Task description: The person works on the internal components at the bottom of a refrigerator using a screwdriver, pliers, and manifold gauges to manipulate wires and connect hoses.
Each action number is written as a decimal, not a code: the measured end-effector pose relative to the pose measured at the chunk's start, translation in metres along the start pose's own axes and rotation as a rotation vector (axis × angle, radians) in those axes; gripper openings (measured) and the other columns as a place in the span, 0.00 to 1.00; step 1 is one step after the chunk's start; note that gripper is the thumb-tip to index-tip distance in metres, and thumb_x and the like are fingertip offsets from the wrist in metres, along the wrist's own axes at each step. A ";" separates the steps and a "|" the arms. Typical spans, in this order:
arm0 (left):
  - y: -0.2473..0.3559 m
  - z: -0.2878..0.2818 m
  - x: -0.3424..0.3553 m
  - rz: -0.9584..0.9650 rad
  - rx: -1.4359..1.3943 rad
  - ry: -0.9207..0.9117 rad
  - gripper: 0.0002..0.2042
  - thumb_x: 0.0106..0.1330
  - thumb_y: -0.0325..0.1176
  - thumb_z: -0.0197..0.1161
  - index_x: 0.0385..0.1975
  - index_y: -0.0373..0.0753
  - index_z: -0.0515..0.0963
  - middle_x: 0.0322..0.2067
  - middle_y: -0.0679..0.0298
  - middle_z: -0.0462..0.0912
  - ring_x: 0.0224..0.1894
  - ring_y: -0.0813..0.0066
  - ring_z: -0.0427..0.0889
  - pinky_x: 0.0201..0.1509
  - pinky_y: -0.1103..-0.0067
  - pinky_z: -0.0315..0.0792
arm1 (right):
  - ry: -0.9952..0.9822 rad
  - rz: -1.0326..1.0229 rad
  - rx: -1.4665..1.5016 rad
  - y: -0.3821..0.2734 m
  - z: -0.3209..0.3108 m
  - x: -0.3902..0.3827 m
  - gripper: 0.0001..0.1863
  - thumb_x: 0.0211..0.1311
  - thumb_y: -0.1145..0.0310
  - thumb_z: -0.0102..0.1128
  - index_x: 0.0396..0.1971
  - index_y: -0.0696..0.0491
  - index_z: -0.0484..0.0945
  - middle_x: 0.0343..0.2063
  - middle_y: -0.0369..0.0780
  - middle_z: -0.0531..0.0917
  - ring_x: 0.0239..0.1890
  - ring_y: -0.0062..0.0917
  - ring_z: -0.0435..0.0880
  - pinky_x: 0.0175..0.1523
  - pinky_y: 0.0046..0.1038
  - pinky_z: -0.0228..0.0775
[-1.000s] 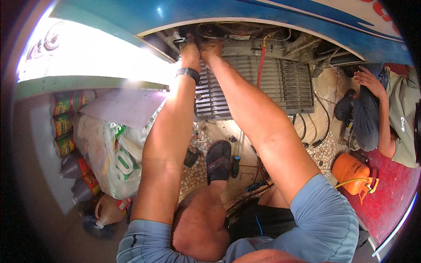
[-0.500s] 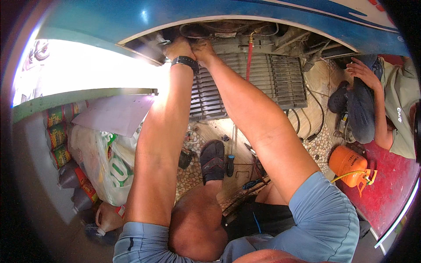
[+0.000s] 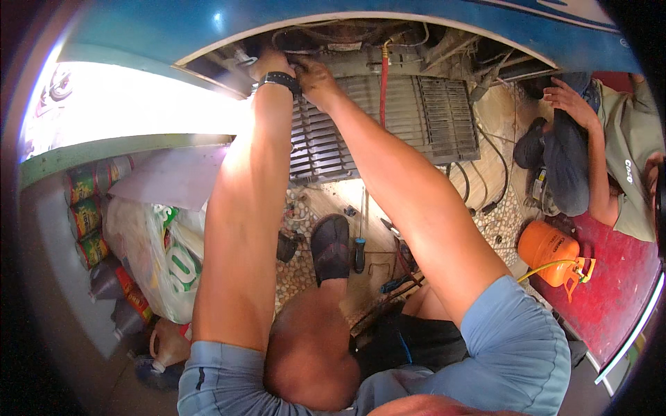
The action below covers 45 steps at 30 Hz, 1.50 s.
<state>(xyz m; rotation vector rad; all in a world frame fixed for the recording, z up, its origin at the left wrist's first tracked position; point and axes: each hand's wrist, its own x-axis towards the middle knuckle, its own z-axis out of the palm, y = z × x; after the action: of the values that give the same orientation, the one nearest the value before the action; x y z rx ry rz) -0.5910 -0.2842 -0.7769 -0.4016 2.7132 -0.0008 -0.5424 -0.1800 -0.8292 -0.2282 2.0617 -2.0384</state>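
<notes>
Both my hands reach into the dark opening at the bottom of a blue panel (image 3: 166,38). My left hand (image 3: 270,64), a black band on its wrist, has its fingers bent beside a small pale metal fitting (image 3: 246,59); what they grip is hidden. My right hand (image 3: 313,80) sits just right of it, fingers curled on something too small to make out. Below them lies a dark slatted grille (image 3: 444,121). A red hose (image 3: 383,90) with a brass fitting runs down over it. Cables cross the upper part of the opening.
A screwdriver (image 3: 359,254) and tools lie on the floor by my foot. At right sit another person (image 3: 565,163) and an orange gas cylinder (image 3: 544,246). At left are a plastic bag (image 3: 156,256), cans (image 3: 87,215), bottles and a bright gap with a green ledge (image 3: 69,159).
The view has shifted slightly, so the opening and both hands appear higher and further left. My hands remain together inside the opening, with the fingers slightly repositioned.
</notes>
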 end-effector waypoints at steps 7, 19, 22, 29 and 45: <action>-0.007 0.010 0.010 -0.015 0.063 -0.011 0.44 0.49 0.43 0.72 0.69 0.48 0.57 0.65 0.65 0.67 0.64 0.70 0.70 0.59 0.70 0.73 | -0.062 0.227 0.031 0.005 -0.012 -0.156 0.19 0.64 0.60 0.58 0.53 0.51 0.76 0.36 0.46 0.85 0.33 0.28 0.86 0.39 0.28 0.76; -0.030 0.021 0.049 0.033 -1.972 0.031 0.25 0.65 0.54 0.57 0.54 0.42 0.76 0.51 0.64 0.80 0.54 0.66 0.76 0.57 0.69 0.73 | -0.047 0.376 -0.188 -0.008 -0.058 -0.313 0.19 0.60 0.63 0.62 0.49 0.53 0.78 0.47 0.45 0.81 0.37 0.33 0.85 0.45 0.30 0.76; 0.024 0.047 0.022 0.167 -2.095 -0.083 0.24 0.68 0.54 0.54 0.54 0.42 0.75 0.51 0.63 0.80 0.53 0.66 0.77 0.59 0.70 0.71 | 0.024 0.394 -0.315 0.016 -0.089 -0.330 0.19 0.60 0.64 0.61 0.50 0.52 0.77 0.47 0.47 0.80 0.44 0.36 0.83 0.49 0.33 0.75; -0.023 0.037 0.046 -0.043 -2.069 0.114 0.24 0.67 0.47 0.58 0.54 0.33 0.74 0.51 0.61 0.80 0.51 0.65 0.78 0.57 0.74 0.72 | -0.034 0.495 -0.261 0.021 -0.075 -0.351 0.18 0.61 0.61 0.59 0.50 0.49 0.77 0.45 0.46 0.81 0.45 0.40 0.81 0.51 0.36 0.72; -0.033 0.041 0.054 0.114 -0.411 0.264 0.23 0.63 0.43 0.62 0.56 0.39 0.73 0.53 0.65 0.79 0.52 0.67 0.79 0.53 0.74 0.73 | -0.011 0.583 -0.331 0.026 -0.079 -0.386 0.20 0.61 0.63 0.60 0.51 0.54 0.75 0.45 0.47 0.82 0.43 0.38 0.83 0.50 0.35 0.74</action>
<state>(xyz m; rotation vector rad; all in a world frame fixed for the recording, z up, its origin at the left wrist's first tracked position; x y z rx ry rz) -0.6133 -0.3280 -0.8334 -0.3834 2.9891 0.5814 -0.1917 0.0017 -0.8338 0.2792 2.1224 -1.3523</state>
